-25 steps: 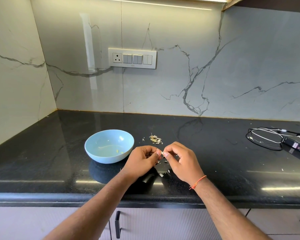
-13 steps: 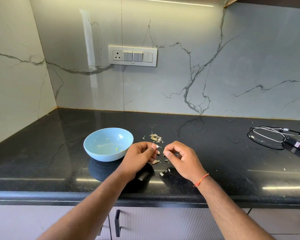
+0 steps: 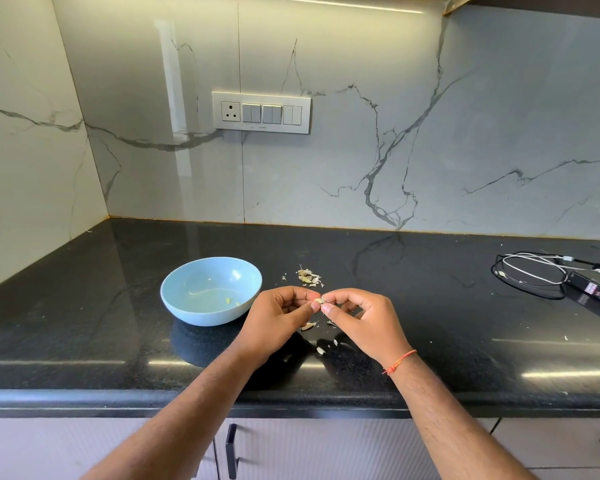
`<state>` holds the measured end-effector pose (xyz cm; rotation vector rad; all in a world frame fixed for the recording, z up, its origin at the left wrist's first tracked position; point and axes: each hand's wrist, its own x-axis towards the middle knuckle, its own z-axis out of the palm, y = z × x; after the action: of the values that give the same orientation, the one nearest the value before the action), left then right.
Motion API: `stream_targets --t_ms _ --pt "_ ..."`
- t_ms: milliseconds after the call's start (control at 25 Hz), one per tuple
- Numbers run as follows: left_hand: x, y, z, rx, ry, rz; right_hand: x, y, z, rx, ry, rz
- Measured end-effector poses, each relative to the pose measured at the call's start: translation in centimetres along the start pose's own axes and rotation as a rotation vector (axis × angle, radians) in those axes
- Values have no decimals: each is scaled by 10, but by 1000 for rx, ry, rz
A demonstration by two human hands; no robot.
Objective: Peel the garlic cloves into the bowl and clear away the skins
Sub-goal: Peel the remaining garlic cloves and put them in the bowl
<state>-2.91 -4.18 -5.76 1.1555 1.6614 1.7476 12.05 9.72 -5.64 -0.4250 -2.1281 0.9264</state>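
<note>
A small garlic clove [image 3: 320, 301] is pinched between the fingertips of my left hand [image 3: 278, 318] and my right hand [image 3: 362, 320], just above the black counter. The light blue bowl [image 3: 174, 299] stands to the left of my hands with a couple of tiny yellowish bits inside. A small heap of garlic skins [image 3: 307, 276] lies behind my hands. More loose skin flakes [image 3: 309, 326] lie on the counter under and in front of them.
The black counter [image 3: 84, 306] runs to marble walls at the back and left. A coiled cable [image 3: 530, 271] and a black adapter [image 3: 596, 289] lie at the far right. A switch panel [image 3: 261, 112] sits on the back wall. The counter's front edge is right below my wrists.
My hands came apart half a second ago, with a flake dropped beneath them. Now the fingertips are back together on the clove.
</note>
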Motion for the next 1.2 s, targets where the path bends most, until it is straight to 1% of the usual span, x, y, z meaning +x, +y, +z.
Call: stream_targets --t_ms 240,440,600,720,800,880,960,1040,1200 --pt "1 -2 0 63 -11 33 0 1 0 0 4 12" --pt "2 -4 2 83 14 39 -1 0 2 -72 23 -19" --pt "-1 0 3 81 15 43 0 -1 -1 32 -62 9" --pt "-2 1 1 47 -49 34 1 -2 -5 161 -139 56" --pt "-2 1 -2 31 -86 19 2 -2 -7 212 -156 67" --pt "-2 2 -2 29 -74 29 1 -1 -7 219 -150 75" --pt "-3 2 0 28 -37 57 2 -1 -5 184 -128 75" --pt "-3 0 2 41 -32 81 2 1 -2 142 -105 65" --pt "-4 0 3 27 -24 76 1 2 -2 154 -123 61"
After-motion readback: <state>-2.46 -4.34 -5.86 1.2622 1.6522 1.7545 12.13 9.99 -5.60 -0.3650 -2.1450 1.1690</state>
